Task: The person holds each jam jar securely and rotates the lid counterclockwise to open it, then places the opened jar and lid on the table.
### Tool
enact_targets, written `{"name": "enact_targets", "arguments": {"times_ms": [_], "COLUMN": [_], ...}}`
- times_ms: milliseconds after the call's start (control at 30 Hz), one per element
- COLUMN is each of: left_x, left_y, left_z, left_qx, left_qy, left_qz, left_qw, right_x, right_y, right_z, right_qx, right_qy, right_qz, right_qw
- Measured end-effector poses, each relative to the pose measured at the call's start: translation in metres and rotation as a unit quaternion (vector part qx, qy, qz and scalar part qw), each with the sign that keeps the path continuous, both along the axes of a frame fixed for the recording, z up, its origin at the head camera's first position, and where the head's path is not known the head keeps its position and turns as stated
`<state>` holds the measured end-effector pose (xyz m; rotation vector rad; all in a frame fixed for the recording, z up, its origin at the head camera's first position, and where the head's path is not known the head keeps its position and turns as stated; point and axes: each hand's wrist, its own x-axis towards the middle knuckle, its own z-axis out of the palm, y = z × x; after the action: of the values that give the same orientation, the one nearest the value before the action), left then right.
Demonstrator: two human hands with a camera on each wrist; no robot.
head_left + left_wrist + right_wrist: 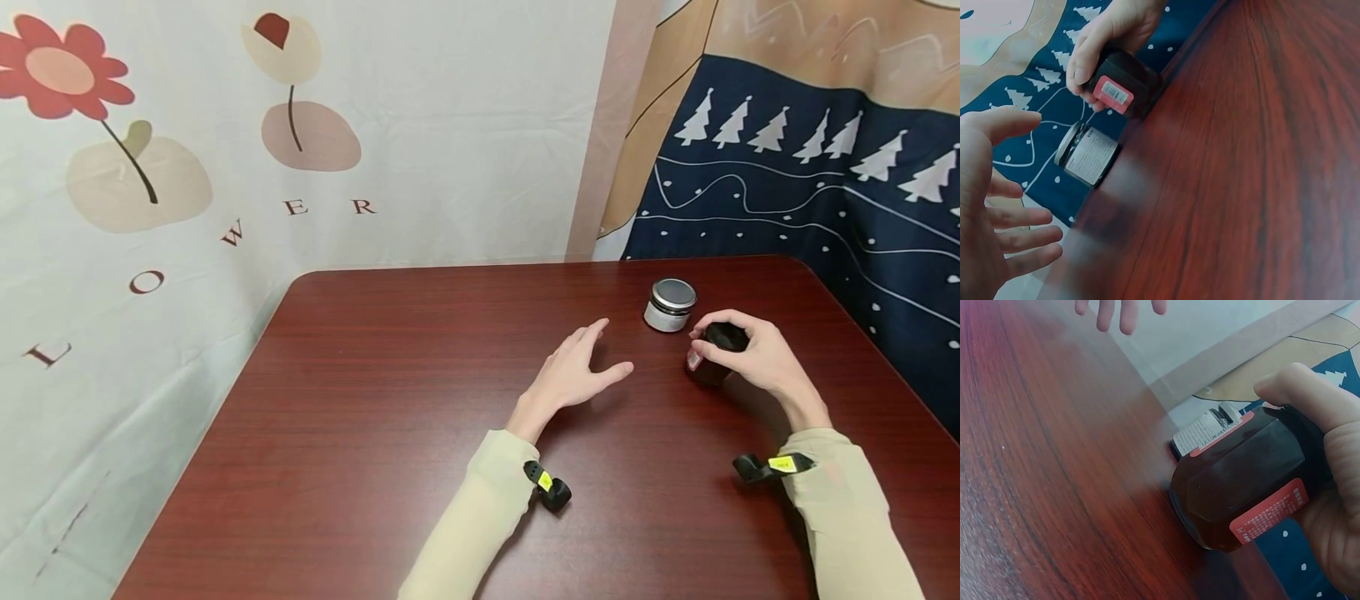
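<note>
The right hand (767, 357) has its fingers round the bottle (1241, 472), near the jar (670, 307) on the surface (420, 358), while the left hand (570, 368) has released, outspread fingers.

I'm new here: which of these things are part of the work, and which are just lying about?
Part of the work:
dark jar, held in the right hand

Seemingly just around:
silver-lidded jar, standing untouched nearby
table
white flower-print cloth
blue tree-print cloth
</note>
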<state>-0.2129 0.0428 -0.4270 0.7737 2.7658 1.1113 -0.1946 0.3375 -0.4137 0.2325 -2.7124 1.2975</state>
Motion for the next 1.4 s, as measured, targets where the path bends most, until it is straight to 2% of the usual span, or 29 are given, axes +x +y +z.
{"name": "enact_targets", "arguments": {"times_ms": [467, 967, 1167, 1400], "left_x": [0.006, 0.013, 0.014, 0.016], "left_y": [0.024, 0.044, 0.053, 0.064], "left_z": [-0.005, -0.006, -0.008, -0.012], "left_qx": [0.021, 0.034, 0.061, 0.125], "left_qy": [-0.01, -0.038, -0.043, -0.041], "left_qz": [-0.031, -0.046, -0.057, -0.084], "left_qw": [0.9992, 0.9977, 0.9956, 0.9878], "right_x": [-0.004, -0.001, 0.002, 0.005], "right_y": [-0.003, -0.018, -0.023, -0.031], "right_z": [-0.003, 0.009, 0.015, 0.021], "right_qx": [0.0, -0.014, -0.025, -0.037], "right_qy": [0.024, 0.047, 0.05, 0.061], "right_qz": [0.028, 0.038, 0.051, 0.073], "right_qw": [0.9993, 0.9981, 0.9971, 0.9948]}}
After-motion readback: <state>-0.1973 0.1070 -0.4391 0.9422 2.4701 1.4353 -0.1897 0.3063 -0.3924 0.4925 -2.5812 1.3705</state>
